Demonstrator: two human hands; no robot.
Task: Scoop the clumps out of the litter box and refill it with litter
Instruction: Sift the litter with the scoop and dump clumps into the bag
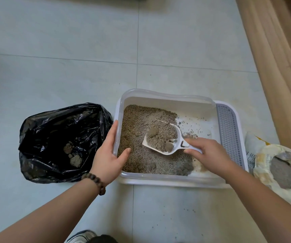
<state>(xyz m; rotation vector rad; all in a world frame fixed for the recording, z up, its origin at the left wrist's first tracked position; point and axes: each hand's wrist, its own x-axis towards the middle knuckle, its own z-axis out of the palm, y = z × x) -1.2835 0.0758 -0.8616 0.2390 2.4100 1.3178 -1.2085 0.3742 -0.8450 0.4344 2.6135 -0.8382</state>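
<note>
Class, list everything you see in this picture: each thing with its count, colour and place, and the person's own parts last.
litter box: one, white, on the floor at centre
grating: one, grey, along the box's right edge
litter: brown and grey, heaped in the box's left part
scoop: one, white, loaded with clumps, above the litter
rubbish bag: one, black, open, left of the box, clumps inside
litter bag: one, pale, open, right of the box
shoe: one, bottom edge
bracelet: one, brown beads, left wrist
left hand: grips the box's left wall
right hand: holds the scoop's handle
</note>
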